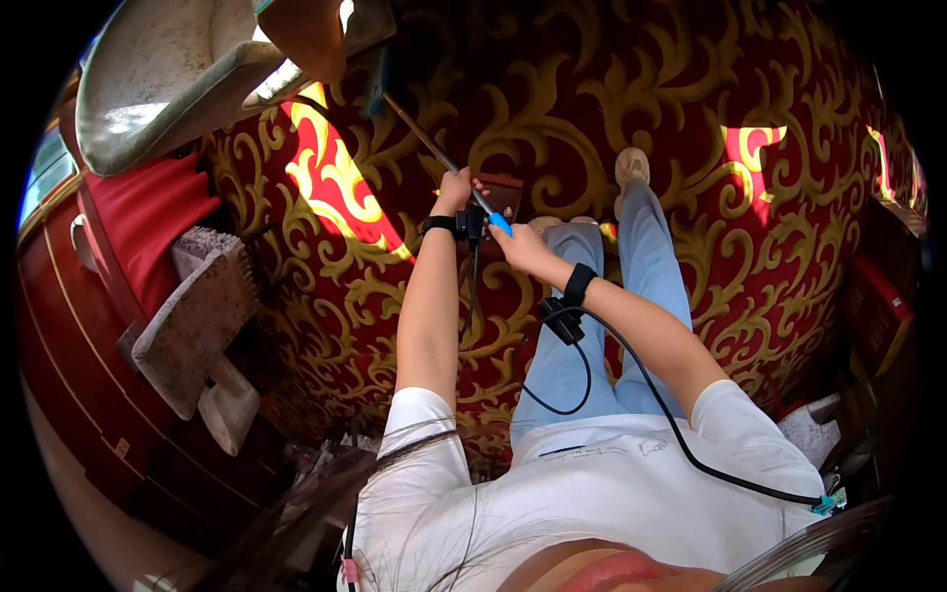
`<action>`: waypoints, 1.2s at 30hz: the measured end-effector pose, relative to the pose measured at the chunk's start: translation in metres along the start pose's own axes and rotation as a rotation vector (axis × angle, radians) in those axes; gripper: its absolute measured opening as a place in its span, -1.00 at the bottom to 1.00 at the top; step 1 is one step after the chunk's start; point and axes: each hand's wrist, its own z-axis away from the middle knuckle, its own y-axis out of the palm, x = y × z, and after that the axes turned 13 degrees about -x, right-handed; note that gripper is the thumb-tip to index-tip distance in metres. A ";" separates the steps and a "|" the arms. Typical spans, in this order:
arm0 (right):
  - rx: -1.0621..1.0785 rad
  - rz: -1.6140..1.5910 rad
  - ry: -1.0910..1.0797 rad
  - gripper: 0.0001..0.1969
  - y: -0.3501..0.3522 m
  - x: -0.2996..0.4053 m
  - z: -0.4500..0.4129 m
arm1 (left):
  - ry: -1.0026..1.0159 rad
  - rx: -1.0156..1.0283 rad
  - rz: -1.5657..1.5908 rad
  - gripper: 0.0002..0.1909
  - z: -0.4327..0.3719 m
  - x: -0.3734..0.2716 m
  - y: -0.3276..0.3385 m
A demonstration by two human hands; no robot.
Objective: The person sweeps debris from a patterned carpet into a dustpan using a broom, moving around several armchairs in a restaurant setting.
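Both my hands hold a long thin pole slanting up and left over the patterned carpet. My left hand grips the metal shaft farther out. My right hand is closed near its bright blue end grip, thumb along it. At the far end, in shadow, is a blue head, perhaps a broom's; its shape is unclear. Just beyond my hands, a dark red object lies low with small pale bits by it, partly hidden by my left hand. It may be a dustpan.
A large stained pale curved form and a smooth brown piece overhang at upper left. Below them are red cloth, a pale slab with a toothed edge and wood panelling. A red box is at right. Cables hang from both wrists.
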 end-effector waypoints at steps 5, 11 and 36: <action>0.108 -0.459 0.443 -0.68 0.004 0.005 0.025 | -0.128 0.109 -0.312 -0.81 -0.002 -0.001 -0.004; 0.111 -0.347 0.609 -0.67 -0.043 -0.017 0.118 | -0.278 0.326 -0.104 -0.88 0.091 0.050 0.034; 0.401 -0.959 0.761 -0.64 0.003 0.037 0.052 | -0.105 0.132 -0.253 -0.83 0.035 -0.019 -0.032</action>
